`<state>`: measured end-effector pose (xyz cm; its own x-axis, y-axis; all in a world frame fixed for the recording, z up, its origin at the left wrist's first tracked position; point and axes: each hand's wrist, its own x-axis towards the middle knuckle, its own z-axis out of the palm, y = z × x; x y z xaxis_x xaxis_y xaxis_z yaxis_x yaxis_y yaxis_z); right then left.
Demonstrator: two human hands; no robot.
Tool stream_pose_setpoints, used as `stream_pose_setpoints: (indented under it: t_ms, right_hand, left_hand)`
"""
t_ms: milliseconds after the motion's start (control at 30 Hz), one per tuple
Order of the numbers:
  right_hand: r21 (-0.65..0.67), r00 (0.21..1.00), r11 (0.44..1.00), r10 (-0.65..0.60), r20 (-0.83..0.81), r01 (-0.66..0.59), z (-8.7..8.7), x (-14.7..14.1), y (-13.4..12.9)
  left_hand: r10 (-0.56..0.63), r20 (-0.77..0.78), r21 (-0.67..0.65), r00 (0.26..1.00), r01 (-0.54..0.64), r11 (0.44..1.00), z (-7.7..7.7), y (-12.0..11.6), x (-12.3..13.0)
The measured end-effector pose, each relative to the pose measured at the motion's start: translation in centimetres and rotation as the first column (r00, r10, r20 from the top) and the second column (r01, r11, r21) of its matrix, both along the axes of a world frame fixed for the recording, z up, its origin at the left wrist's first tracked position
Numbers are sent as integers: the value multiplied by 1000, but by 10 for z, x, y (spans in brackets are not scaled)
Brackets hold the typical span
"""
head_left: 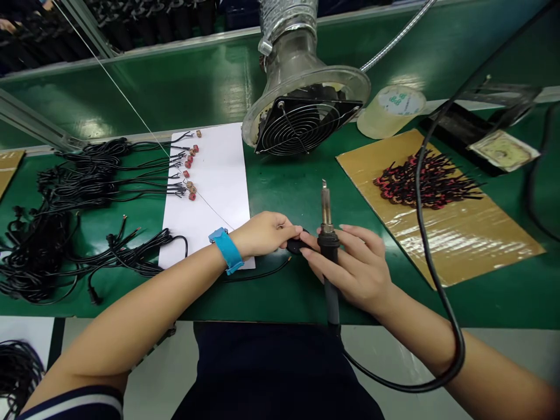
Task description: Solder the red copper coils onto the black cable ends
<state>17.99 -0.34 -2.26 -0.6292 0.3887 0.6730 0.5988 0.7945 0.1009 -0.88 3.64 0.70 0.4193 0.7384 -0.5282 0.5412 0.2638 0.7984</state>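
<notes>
Fingers point(311, 241) partly hide the black piece point(294, 247); the duct point(289, 16) is cropped above.

Left of the dull metal fan hood point(297, 69), we are seeing matt white paper point(223, 175); right of it, a glossy brown board point(472, 245); below it, a soldering iron point(329, 240) with metal barrel.
</notes>
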Motion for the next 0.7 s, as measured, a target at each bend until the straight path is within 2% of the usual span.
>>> stream_pose_setpoints:
  t_ms: [100,200,333,467,567,700]
  right_hand:
    - [-98,992,995,-38,-120,26,-3,7,0]
    - [-236,963,969,-132,-235,75,-6,11,2]
    - [-417,930,909,-140,-341,-16,-9,7,3]
    - [-463,904,881,-118,-412,-96,-10,-1,4]
    - [-515,896,853,-164,-412,-81,-11,-5,6]
    - [-560,889,825,-198,-413,-76,-13,-5,7]
  left_hand:
    - [0,11,31,1000,0,1000,0,-2,1]
    - [-16,1,41,1000,16,999,0,-3,2]
    - [-9,-42,103,999,13,995,-2,-4,3]
    - [-3,-85,207,996,21,978,-1,-6,3]
    - [-15,-131,262,991,49,964,6,-13,-1]
    - [24,-294,351,956,84,932,16,-31,-7]
